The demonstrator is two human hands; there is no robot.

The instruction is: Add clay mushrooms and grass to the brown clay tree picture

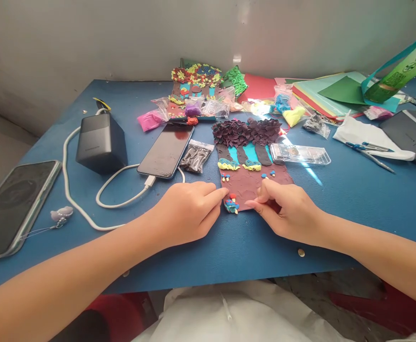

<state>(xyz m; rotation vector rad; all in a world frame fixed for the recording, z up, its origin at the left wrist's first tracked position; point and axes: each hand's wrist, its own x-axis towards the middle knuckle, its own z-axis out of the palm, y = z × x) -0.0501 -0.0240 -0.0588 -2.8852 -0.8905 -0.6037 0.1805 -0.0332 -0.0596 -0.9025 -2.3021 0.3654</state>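
A clay picture (245, 187) lies flat on the blue table, with dark ruffled treetops (246, 132), dark trunks, turquoise gaps and a purple-brown ground. Tiny red-topped and blue-topped clay mushrooms (232, 203) cluster at its lower left; a few more sit higher up. My left hand (197, 211) is closed at the picture's left edge, its index fingertip beside the mushrooms and its thumb hidden. Over the lower right of the ground, my right hand (288, 209) is closed in a pinch. Whatever is between its thumb and finger is too small or hidden to make out.
Left are a phone (167, 151) on a white cable (65, 175), a black power bank (101, 142) and another phone (15, 209). A clear plastic box (300, 154) and tweezers (372, 154) lie right. Bagged clay (152, 119) and a second clay picture (193, 85) are behind.
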